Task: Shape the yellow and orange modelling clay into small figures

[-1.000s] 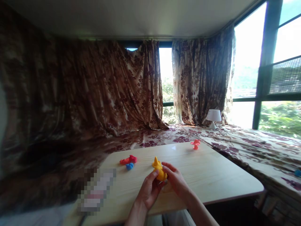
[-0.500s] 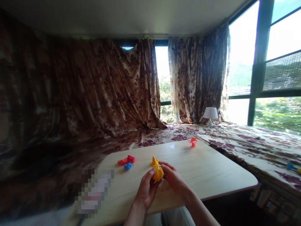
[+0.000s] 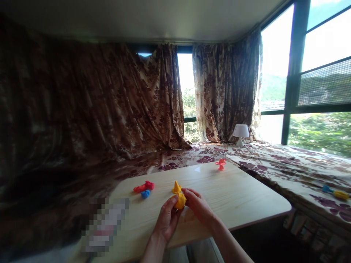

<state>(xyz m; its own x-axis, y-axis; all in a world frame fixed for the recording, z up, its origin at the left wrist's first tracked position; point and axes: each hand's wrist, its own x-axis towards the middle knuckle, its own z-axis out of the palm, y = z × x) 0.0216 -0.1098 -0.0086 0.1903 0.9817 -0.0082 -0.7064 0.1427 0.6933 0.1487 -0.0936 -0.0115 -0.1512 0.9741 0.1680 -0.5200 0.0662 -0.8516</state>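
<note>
A smooth, rounded yellow lump (image 3: 180,201), which looks like modelling clay, is held between my two hands above the near part of the table. My left hand (image 3: 166,215) grips it from the left and below, thumb pressed on its side. The fingers of my right hand (image 3: 197,205) close on its right upper side. Just behind the lump shows a pointed yellow piece (image 3: 176,187); whether the two are joined I cannot tell. Farther left lie a lumpy red piece (image 3: 141,187) and a small blue lump (image 3: 145,194), close together.
The pale wooden table (image 3: 241,197) has rounded corners. Near its far edge stands a coral-red piece (image 3: 221,164). A blurred-out item (image 3: 106,228) lies at the left. A blue-and-yellow object (image 3: 336,192) rests on the flowered cloth at right, and a white lamp (image 3: 241,131) stands behind.
The whole view has swung slightly right, so things sit farther left. My fingers have shifted a little around the yellow lump, which stays held. The other pieces keep their places on the table.
</note>
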